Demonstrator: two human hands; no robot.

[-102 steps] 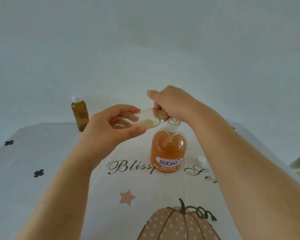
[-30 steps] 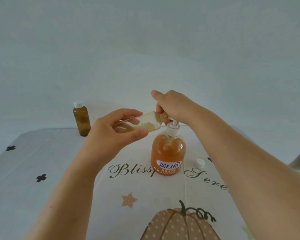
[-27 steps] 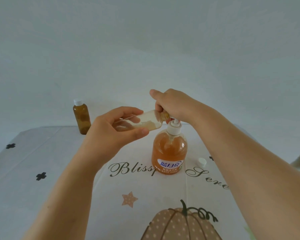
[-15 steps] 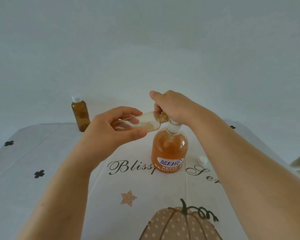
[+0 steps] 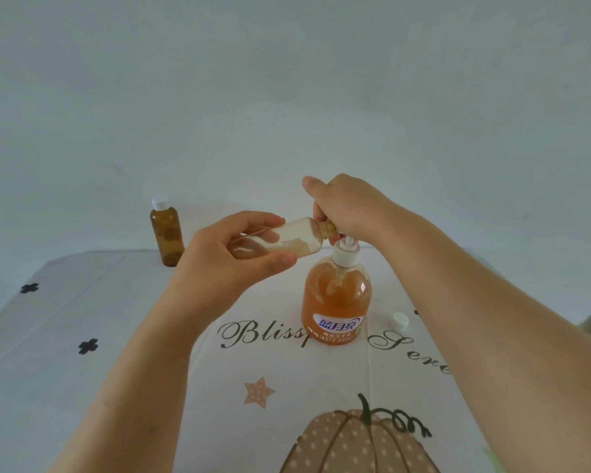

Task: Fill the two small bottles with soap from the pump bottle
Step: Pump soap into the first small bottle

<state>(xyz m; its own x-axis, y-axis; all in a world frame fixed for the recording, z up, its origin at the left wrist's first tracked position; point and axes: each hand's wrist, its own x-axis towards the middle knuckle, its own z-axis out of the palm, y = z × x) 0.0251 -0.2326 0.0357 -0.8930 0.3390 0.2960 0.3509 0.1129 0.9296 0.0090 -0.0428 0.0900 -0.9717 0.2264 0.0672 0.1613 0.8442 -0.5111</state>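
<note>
Left hand: I see the left hand (image 5: pixel 219 264) up in the air over the table (image 5: pixel 65 404), a bit left of the middle. Its fingers and thumb are curled round the small clear bottle (image 5: pixel 297 240). It holds the bottle tight.
Small clear bottle: It lies on its side in the air, with its mouth to the right. Some pale soap lies along its low side. Its mouth is right at the top of the pump bottle (image 5: pixel 336 302), just under the right hand (image 5: pixel 348 206). I cannot tell if the mouth touches the spout.
Right hand: It sits on top of the pump. Its fingers curl down over the pump head and hide most of it. The thumb sticks out to the left.
Pump bottle: It stands straight up near the middle of the table, on the black writing (image 5: pixel 253 332). Orange soap fills most of it. Its blue and white label faces me.
Brown bottle: The brown bottle (image 5: pixel 167 237) stands straight up at the far left corner of the table with its white lid on. It is well apart from both hands.
White cap: A small white cap (image 5: pixel 400 320) lies on the table just right of the pump bottle, near the right arm.
Table: Its top is white. Black flower marks (image 5: pixel 88 346) sit by the left edge. A star (image 5: pixel 258 392) and a spotted pumpkin (image 5: pixel 355 445) sit by the near edge.
Wall: A plain pale wall (image 5: pixel 287 97) stands behind the far edge.
</note>
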